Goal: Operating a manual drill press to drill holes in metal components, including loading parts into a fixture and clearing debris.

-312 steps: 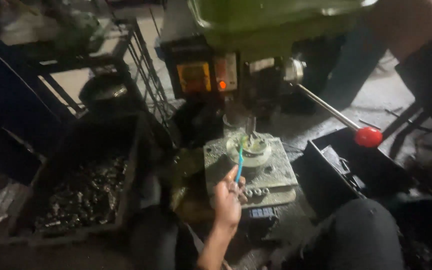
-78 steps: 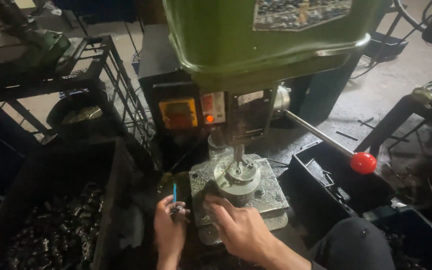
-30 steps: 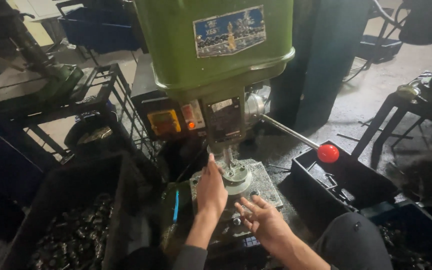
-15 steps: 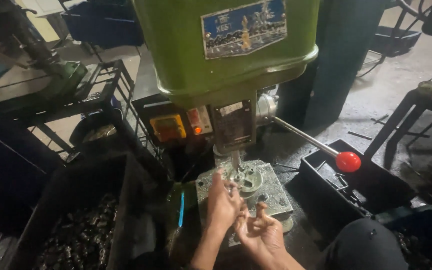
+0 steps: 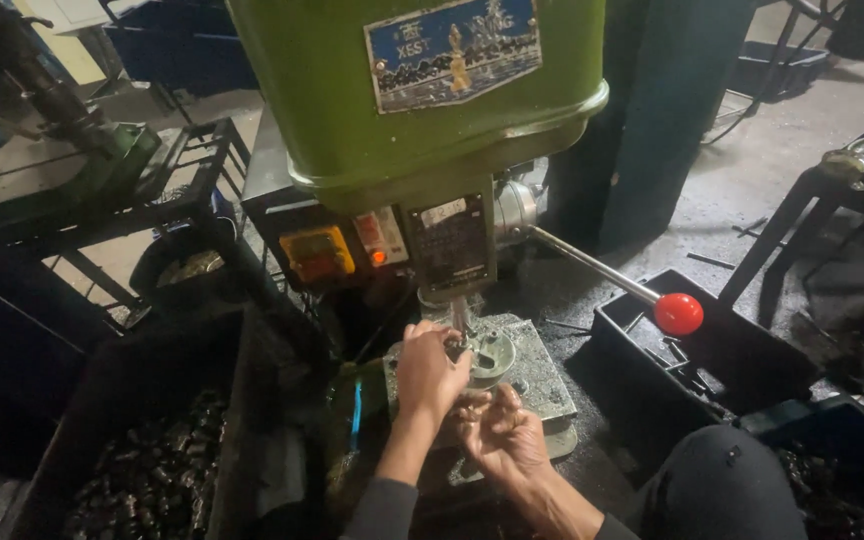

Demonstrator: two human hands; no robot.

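A green drill press [image 5: 422,90] stands in front of me, its spindle [image 5: 459,318] pointing down at a round metal fixture [image 5: 495,352] on the grey work table [image 5: 542,375]. My left hand [image 5: 430,372] rests on the fixture right under the spindle, fingers curled around a small metal part I can barely see. My right hand [image 5: 498,432] hovers just below it, at the table's front edge, fingers bent; whether it holds anything is unclear. A thin blue tool [image 5: 357,400] lies left of the table.
The feed lever with its red knob [image 5: 678,313] sticks out to the right over a black tray [image 5: 712,350]. A black crate of small metal parts [image 5: 147,470] sits at lower left. My knee [image 5: 717,485] is at lower right. A metal rack [image 5: 152,190] stands at left.
My left hand has moved up onto the fixture under the spindle. My right hand has stayed just below it. The view has shifted slightly closer to the machine.
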